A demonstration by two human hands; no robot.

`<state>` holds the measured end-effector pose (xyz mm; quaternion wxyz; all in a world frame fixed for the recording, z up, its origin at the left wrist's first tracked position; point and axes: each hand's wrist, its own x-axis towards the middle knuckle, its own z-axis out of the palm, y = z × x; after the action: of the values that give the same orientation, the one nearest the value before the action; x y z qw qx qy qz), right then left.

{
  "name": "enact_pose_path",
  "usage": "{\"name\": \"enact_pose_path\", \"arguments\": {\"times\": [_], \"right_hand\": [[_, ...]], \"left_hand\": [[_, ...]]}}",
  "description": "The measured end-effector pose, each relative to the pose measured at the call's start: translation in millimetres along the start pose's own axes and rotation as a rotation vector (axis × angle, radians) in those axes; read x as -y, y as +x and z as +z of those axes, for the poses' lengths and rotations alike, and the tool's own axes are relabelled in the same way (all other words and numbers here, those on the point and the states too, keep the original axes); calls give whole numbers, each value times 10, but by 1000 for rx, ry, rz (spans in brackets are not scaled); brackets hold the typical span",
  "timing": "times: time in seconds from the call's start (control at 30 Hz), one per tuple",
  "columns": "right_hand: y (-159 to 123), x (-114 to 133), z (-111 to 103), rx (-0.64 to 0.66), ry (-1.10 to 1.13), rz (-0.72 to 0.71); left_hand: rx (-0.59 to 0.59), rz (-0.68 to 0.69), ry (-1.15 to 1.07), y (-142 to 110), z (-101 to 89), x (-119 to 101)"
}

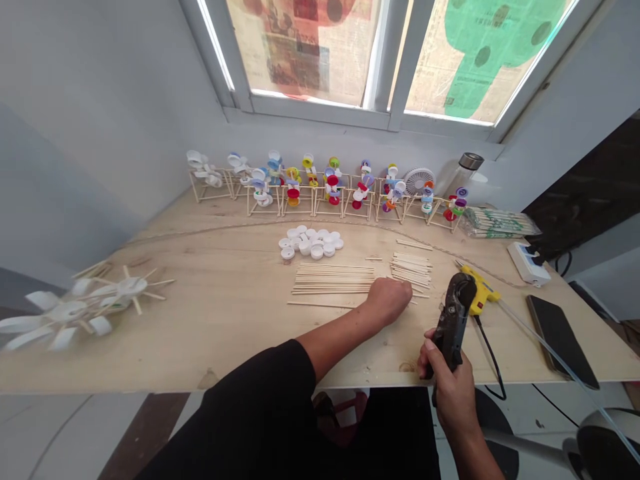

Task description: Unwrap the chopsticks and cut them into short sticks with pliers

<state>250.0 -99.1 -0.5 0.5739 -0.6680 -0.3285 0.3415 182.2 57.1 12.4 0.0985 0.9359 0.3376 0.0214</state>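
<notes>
My left hand (390, 300) is closed in a fist low over the table, at the right end of a row of long thin wooden sticks (333, 279). One stick (315, 305) lies apart in front of the row and runs towards this hand. What the fingers hold is hidden. Just beyond the fist is a stack of shorter cut sticks (411, 269). My right hand (450, 380) grips a black plier-like hand tool (453, 320), held upright above the table's front edge. Behind that tool lies a yellow glue gun (479, 290).
White bottle caps (313, 243) lie mid-table. Stick frames with coloured cap wheels (333, 190) line the back, beside a small fan (419, 181) and a bottle (463, 177). Wheel pieces (70, 310) sit left. Right are bagged sticks (500, 223), a power strip (529, 263) and a phone (560, 340).
</notes>
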Motion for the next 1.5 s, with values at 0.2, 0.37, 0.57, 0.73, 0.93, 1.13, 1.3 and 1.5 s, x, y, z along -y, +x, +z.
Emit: {"name": "enact_pose_path", "arguments": {"times": [0.2,0.37,0.57,0.73,0.93,1.13,1.3,1.5], "right_hand": [[11,-25,-5,26,40,37],[23,19,40,43,235,120],[42,63,100,67,351,187],[36,64,119,86,389,202],[67,81,127,94,469,234],[124,92,132,99,540,245],[143,110,164,147,625,296],[111,141,293,182,666,292]], "left_hand": [[-27,-36,-25,242,-16,-70],[-44,-122,-62,108,-64,82],[-53,-277,-139,-48,-205,352],[-31,-281,-251,-3,-212,309],[-41,-274,-357,46,-121,217],[-120,-254,-460,-11,-121,243],[-177,-231,-549,-390,-189,314],[-209,-145,-924,-1142,-200,76]]}}
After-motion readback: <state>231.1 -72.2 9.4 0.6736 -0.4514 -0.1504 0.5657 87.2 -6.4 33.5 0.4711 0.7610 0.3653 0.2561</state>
